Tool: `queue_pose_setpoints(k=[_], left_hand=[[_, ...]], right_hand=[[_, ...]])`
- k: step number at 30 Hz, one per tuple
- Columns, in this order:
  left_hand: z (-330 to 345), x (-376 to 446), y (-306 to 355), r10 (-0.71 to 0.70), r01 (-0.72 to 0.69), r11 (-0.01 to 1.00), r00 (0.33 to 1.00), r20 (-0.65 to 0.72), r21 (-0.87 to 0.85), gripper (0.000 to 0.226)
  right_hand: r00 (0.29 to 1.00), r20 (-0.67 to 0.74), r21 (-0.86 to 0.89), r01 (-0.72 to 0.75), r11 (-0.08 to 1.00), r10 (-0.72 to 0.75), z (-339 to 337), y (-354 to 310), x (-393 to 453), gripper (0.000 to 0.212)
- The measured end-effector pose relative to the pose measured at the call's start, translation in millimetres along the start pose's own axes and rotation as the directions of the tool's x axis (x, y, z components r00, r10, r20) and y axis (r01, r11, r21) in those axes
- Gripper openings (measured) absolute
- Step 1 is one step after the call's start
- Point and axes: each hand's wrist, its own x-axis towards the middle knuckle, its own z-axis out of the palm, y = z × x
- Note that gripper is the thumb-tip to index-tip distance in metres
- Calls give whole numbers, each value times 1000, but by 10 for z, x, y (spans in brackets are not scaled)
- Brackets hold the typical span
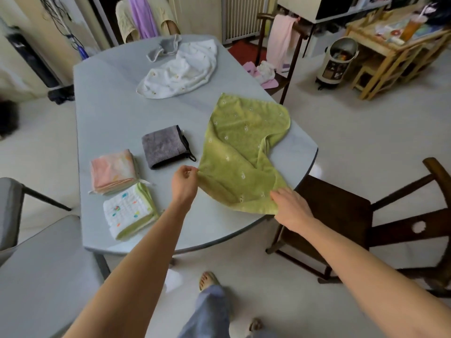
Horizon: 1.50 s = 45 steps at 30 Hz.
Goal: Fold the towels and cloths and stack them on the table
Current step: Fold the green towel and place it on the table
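Observation:
A green towel (240,145) with small white motifs lies loosely spread on the right part of the grey table (114,106). My left hand (184,182) pinches its near left corner. My right hand (290,206) grips its near right corner at the table's edge. To the left lie three folded pieces: a grey cloth (164,146), a pink folded stack (113,170) and a white cloth with coloured dots and green trim (129,212). At the far end lie an unfolded white towel (181,69) and a crumpled grey cloth (166,46).
A dark wooden chair (341,215) stands right of the table. Another chair (280,52) at the far right carries pink cloths. A grey seat (36,272) is at the near left. A wooden side table (395,45) and a bin (338,62) stand at the back right.

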Motion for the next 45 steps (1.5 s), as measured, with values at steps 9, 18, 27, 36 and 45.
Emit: queue_pose_setpoints(k=[9, 18, 27, 36, 45], left_hand=[[-96, -807, -3, 187, -174, 899, 982, 7, 402, 26], [-238, -1157, -40, 140, -574, -18, 809, 570, 819, 21], [-324, -1476, -8, 354, -639, 506, 766, 537, 578, 19], [-339, -1568, 173, -357, -578, 166, 720, 595, 799, 24], [-176, -1579, 357, -86, -473, 263, 857, 509, 841, 32]], right_hand=[[998, -38, -4, 48, 999, -49, -220, 274, -588, 19], [990, -107, 33, 98, 995, -94, -377, 365, -945, 42], [938, -339, 183, -12, 983, 74, -405, 665, -1087, 40], [949, 290, 270, 45, 962, -126, -614, 575, -1355, 32], [999, -10, 144, 36, 989, -35, -636, 689, -1307, 48]])
